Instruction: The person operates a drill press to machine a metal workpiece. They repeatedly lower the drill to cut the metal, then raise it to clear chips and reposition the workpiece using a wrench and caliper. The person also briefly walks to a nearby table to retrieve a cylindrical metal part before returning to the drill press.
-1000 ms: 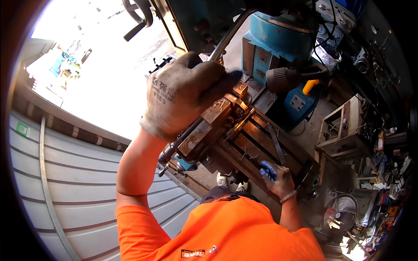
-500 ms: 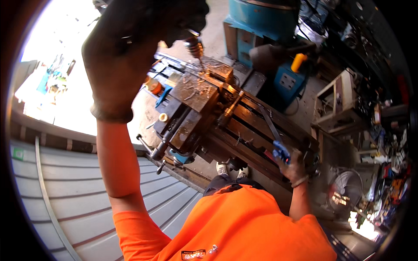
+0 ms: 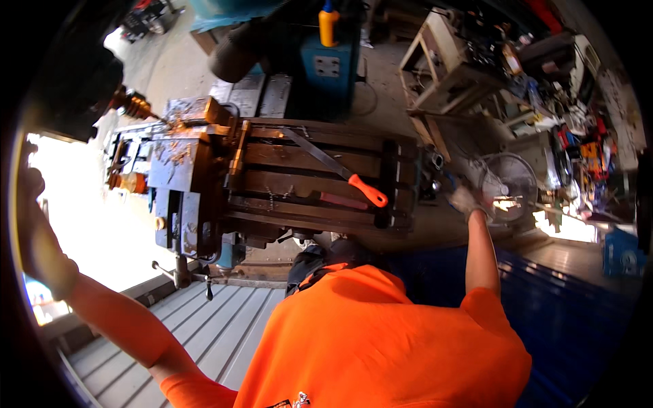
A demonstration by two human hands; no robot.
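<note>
Standing at a drilling machine with both arms spread wide. Holding the gloved left hand (image 3: 45, 245) out at the far left, just below the dark machine head (image 3: 71, 88); leaving it unclear, for blur and shadow, whether clenching anything with its fingers or hanging free. Holding the right hand (image 3: 466, 201) beyond the right end of the slotted counter (image 3: 292, 173), near some metal fittings (image 3: 436, 161); again not revealing whether grasping or released. Showing the drill (image 3: 139, 107) at the left, slanting toward the shaving-strewn vise (image 3: 178, 166) on the counter's left part, without making contact at the tip clear. Supporting, farther right on the counter, an orange-handled file (image 3: 337, 168) and a dark red tool (image 3: 340, 200), both apart from either hand. Apparently setting the machine rather than filing, judging by pose. Probably calling next for a sure hold on the controls and a careful check of the gap between drill and vise before shifting either.
</note>
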